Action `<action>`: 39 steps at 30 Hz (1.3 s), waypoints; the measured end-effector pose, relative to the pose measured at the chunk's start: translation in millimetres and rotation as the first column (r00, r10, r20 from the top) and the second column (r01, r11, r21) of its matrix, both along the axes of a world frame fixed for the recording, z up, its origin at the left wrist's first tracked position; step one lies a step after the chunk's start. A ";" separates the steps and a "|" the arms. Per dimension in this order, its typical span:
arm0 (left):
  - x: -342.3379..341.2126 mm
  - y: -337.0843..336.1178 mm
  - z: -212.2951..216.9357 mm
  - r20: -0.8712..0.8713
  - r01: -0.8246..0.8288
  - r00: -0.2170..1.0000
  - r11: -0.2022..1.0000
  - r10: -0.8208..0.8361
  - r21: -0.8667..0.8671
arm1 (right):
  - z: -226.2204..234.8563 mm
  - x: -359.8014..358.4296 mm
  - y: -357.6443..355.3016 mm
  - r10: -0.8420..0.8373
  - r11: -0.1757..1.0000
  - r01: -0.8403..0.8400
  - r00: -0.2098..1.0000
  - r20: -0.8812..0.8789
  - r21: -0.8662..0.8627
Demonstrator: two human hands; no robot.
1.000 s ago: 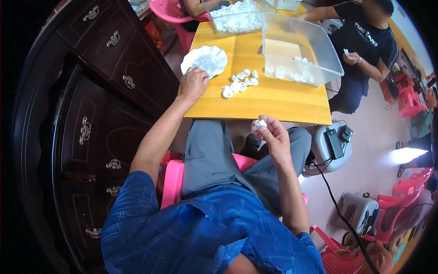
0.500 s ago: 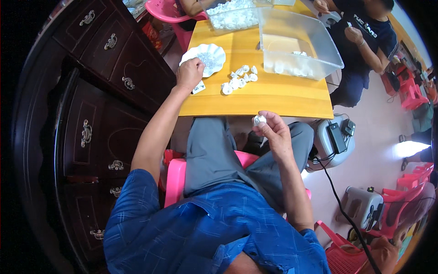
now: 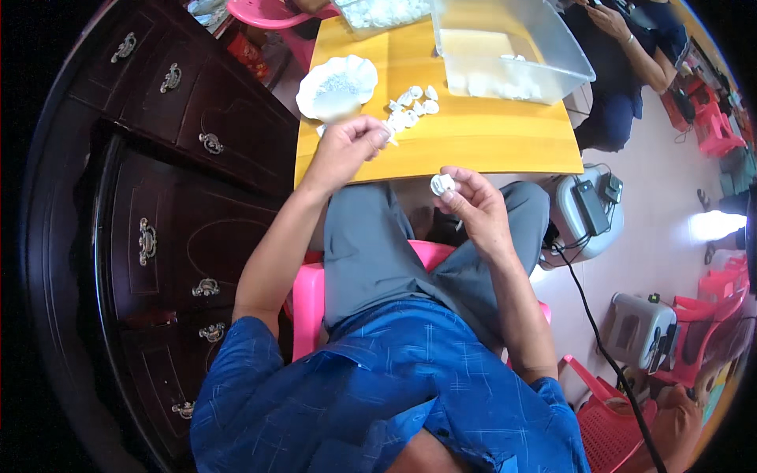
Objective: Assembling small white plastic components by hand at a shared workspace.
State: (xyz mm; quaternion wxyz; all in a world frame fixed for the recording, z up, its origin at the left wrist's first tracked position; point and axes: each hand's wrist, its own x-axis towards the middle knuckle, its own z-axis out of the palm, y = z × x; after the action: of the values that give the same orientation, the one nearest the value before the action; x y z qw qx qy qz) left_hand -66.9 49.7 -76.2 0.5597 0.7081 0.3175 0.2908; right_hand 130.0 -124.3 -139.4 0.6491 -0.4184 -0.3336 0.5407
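My right hand (image 3: pixel 479 211) pinches a small round white plastic part (image 3: pixel 442 184) between thumb and fingers, just off the table's near edge. Thumb and forefinger of my left hand (image 3: pixel 344 154) are pressed together above the table; whatever they hold is too small to make out. Beyond that hand lies a white scalloped dish (image 3: pixel 308 96) holding many tiny silvery pieces (image 3: pixel 337 84). A loose cluster of similar white plastic parts (image 3: pixel 415 98) rests on the yellow wooden table (image 3: pixel 489 142), partly hidden by my left fingertips.
A large clear plastic bin (image 3: pixel 544 96) with some white parts stands at the table's right. Another clear tub (image 3: pixel 384 16), full of white pieces, is at the far edge. Dark drawers (image 3: pixel 197 150) flank my left. Across the corner, another person's hand (image 3: pixel 611 21) is raised.
My left hand has come back from the dish toward me and to the right, its fingers pinched. My right hand still holds the white part, now turned slightly. The view has shifted a little.
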 end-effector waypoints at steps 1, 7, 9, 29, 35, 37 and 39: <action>4.0 -13.9 2.7 0.013 0.059 0.998 0.998 -0.059 -0.001 | 2.2 -1.4 -0.9 0.011 1.000 -0.011 1.000 -0.005 -0.002; 18.6 -58.1 3.7 0.031 0.129 0.991 0.991 -0.129 0.029 | 7.1 -8.1 -2.2 0.022 1.000 -0.022 0.999 -0.026 -0.014; 20.2 -62.5 5.8 0.010 0.126 0.992 0.991 -0.127 0.053 | 10.2 -8.3 -3.0 0.038 0.999 -0.037 0.999 0.016 -0.027; 27.2 -66.2 19.8 -0.151 0.144 0.982 0.961 -0.111 0.235 | 9.7 -8.3 -3.2 0.023 1.000 -0.022 1.000 -0.007 0.012; 27.0 -67.5 26.3 -0.178 0.171 0.977 0.936 -0.121 0.307 | 14.4 -8.5 -5.0 0.001 1.000 -0.001 0.998 0.061 0.001; 26.5 -68.7 27.3 -0.168 0.177 0.978 0.927 -0.127 0.331 | 14.7 -8.4 -5.5 0.005 1.000 -0.005 0.998 0.062 -0.004; 25.8 -70.8 28.7 -0.157 0.181 0.979 0.917 -0.132 0.356 | 13.4 -9.2 -5.0 -0.009 1.000 0.007 0.999 0.042 0.029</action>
State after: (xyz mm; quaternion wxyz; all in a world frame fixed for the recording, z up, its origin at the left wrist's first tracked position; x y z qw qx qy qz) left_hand -41.1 -21.2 -47.5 0.4165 0.8411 0.2353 0.2526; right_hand 120.9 -129.3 -126.0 0.6500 -0.4217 -0.3534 0.5242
